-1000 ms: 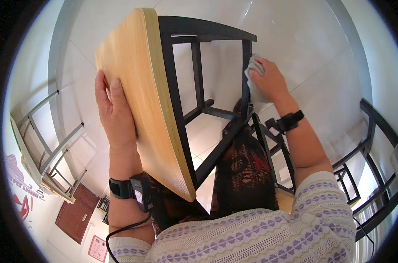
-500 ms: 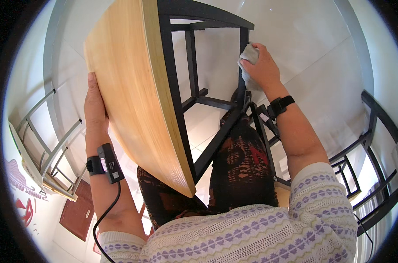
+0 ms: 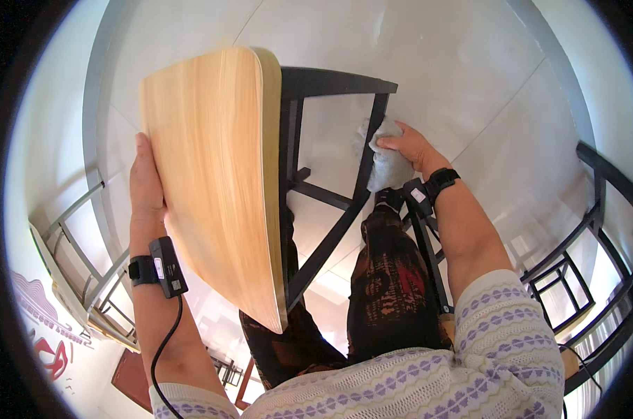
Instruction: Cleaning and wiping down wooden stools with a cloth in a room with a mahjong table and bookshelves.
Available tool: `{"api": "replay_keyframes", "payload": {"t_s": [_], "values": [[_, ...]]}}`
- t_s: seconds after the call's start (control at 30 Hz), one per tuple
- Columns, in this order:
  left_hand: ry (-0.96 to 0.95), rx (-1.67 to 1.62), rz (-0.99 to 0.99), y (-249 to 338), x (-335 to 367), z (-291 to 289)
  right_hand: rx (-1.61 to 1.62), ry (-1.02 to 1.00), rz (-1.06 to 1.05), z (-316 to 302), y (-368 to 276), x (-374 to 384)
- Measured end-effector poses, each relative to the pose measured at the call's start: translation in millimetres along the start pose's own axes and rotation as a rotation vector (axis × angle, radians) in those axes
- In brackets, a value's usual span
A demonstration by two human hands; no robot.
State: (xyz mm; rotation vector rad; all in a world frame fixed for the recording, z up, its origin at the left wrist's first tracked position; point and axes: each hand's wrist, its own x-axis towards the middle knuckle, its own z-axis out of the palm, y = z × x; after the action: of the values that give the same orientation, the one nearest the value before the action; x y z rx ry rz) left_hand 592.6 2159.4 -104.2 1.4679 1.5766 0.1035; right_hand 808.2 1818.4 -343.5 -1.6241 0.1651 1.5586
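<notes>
A stool with a pale wooden seat [image 3: 208, 174] and a black frame [image 3: 334, 82] is tilted on its side in front of me. My left hand [image 3: 147, 178] grips the seat's left edge, the thumb side showing and the other fingers hidden behind the wood. In my right hand [image 3: 411, 148] is a bunched grey cloth [image 3: 388, 169], wrapped against the black leg on the frame's right side. Part of the cloth shows on the far side of that leg.
Black metal-framed furniture [image 3: 589, 230] stands at the right, with more light-topped furniture [image 3: 76, 307] at the far left. My legs [image 3: 397, 286] are beneath and beside the stool. A cable [image 3: 164, 349] runs along my left forearm from a strapped-on device.
The stool has shifted lower in view and its seat faces me more. My right hand and the cloth have moved down along the leg, and the cloth looks more spread out.
</notes>
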Motion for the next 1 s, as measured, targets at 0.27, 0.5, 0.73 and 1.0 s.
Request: {"api": "replay_keyframes", "payload": {"t_s": [0.27,0.5,0.73,1.0], "values": [[-0.07,-0.015,0.246,13,12,-36,-0.191,0.007,-0.2,5,-4,-4],[-0.276,-0.186,0.326,-1,-12,-66,-0.392,-0.053,-0.252,19,2,-25],[-0.39,-0.359,0.239,-14,-9,-66,-0.537,0.0,-0.245,8,18,-44],[-0.137,-0.469,0.234,-25,-9,-51,-0.194,0.394,-0.18,-59,21,-75]]}}
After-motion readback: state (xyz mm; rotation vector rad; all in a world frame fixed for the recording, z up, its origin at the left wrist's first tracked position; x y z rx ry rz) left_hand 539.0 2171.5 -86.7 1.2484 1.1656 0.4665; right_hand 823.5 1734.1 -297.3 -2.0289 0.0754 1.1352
